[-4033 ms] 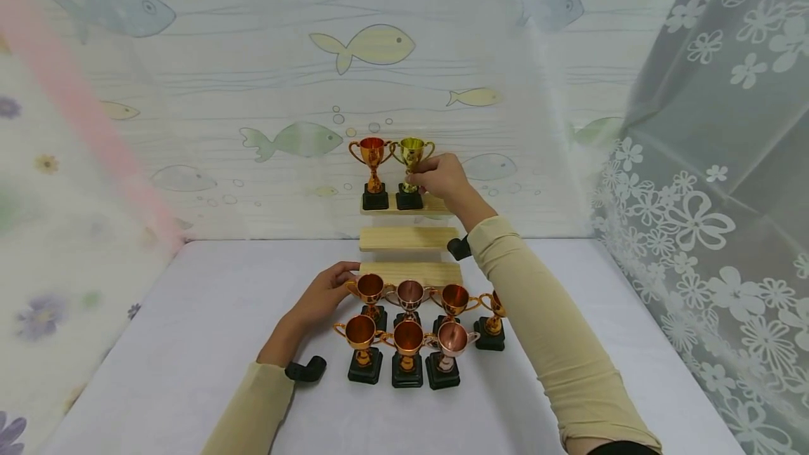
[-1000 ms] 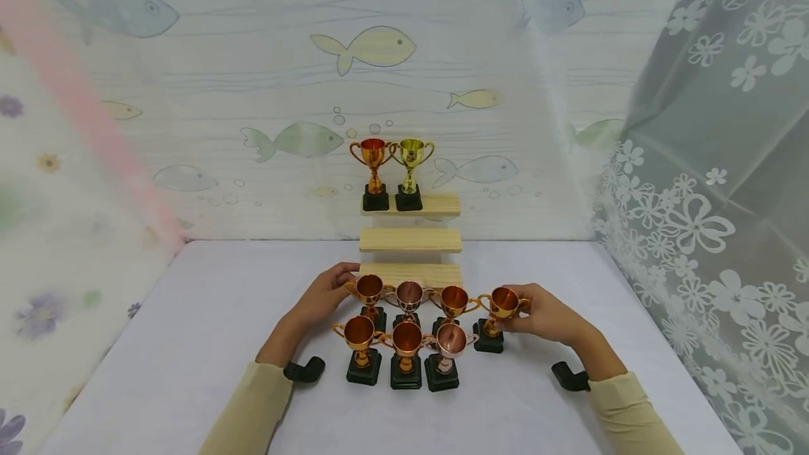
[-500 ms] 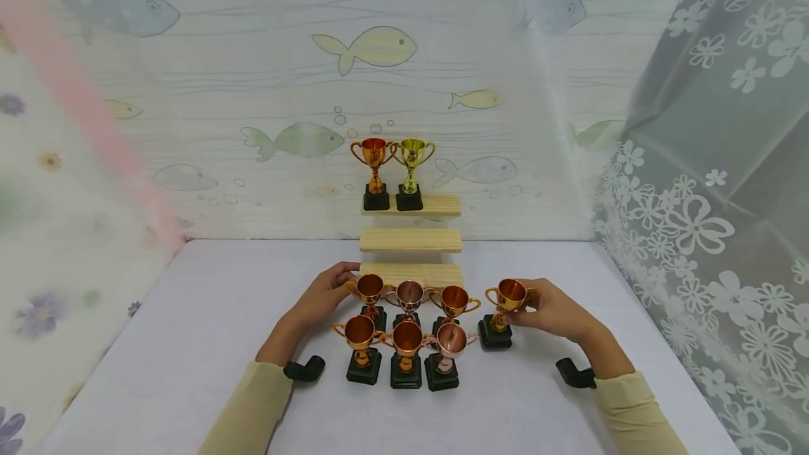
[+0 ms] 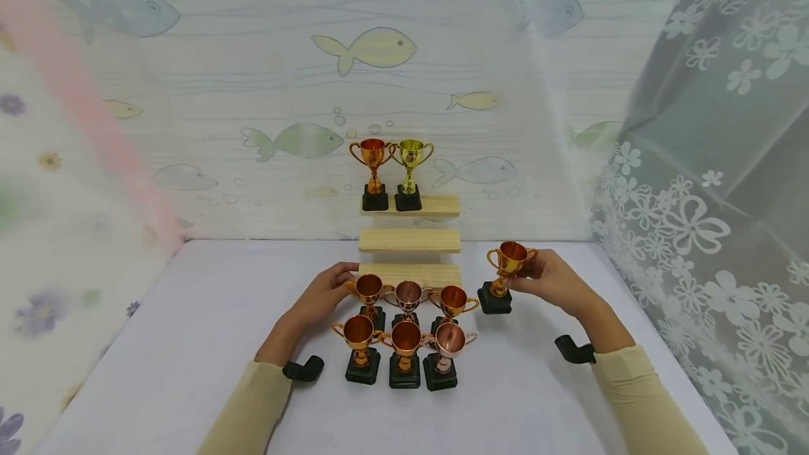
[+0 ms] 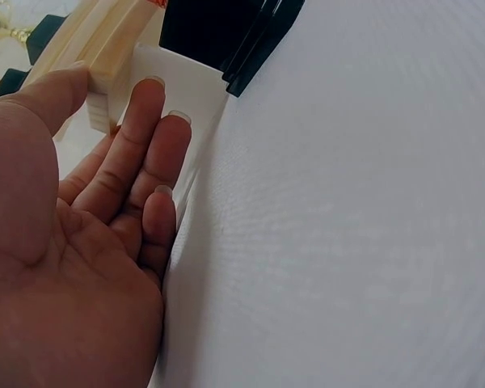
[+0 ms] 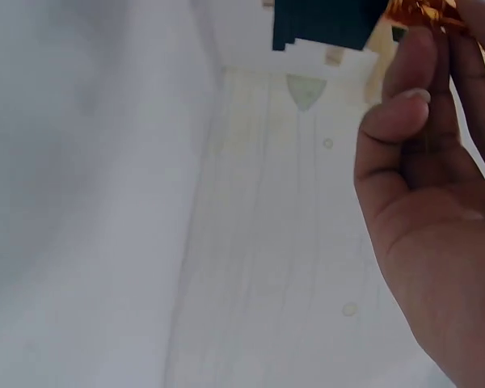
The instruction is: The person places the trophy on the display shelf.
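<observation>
We see the right grip (image 4: pixel 548 282) pinch an orange trophy (image 4: pixel 509 259) by its stem, tilted slightly, between the shelves (image 4: pixel 409 240) and the counter's right edge (image 4: pixel 609 278).

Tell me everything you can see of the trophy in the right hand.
The trophy is a shiny, copper-orange, metallic-looking cup with an open bowl, two curled side handles, a narrow stem and a stepped, squarish black base. The right hand grips it around the stem. It is roughly upright, its bowl leaning a little right in the head view, and is right of the lowest wooden shelf. It appears to be off the white tabletop.
</observation>
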Tool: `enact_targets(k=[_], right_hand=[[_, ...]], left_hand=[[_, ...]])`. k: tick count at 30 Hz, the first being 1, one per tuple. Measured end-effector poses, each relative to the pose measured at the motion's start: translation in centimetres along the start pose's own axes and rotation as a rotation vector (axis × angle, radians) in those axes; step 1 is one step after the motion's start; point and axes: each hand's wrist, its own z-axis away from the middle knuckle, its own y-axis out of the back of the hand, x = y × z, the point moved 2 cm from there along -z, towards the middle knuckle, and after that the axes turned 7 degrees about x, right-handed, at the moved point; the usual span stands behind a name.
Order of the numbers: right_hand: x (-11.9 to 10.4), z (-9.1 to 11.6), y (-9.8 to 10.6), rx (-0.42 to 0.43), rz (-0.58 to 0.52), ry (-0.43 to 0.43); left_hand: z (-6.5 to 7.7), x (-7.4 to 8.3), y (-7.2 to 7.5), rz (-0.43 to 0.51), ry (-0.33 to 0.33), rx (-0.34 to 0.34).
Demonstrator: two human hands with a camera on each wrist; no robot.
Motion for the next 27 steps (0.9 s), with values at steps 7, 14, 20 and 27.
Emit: enact_targets(k=[7, 14, 20, 27], right_hand=[[-2.2, -3.0, 0.4, 0.067, -0.026, -0.014], [-4.6, -6.2, 0.7, 0.143, 0.000, 0.004], [-6.3, -8.3, 0.5, 0.223, 0.008, -0.001], [-7.7, -10.5, -0.3, 0.275, -0.074, -0.068]], left_hand=[[0.3, -0.4, 0.0, -0.004, 0.015, -0.001], [0.4, 0.3, 0.1, 0.016, 0.001, -0.007], [-0.1, 0.0, 0.1, -0.006, -0.008, 0.000], [-0.2, -0.2, 0.2, 0.018, -0.004, -0.007]])
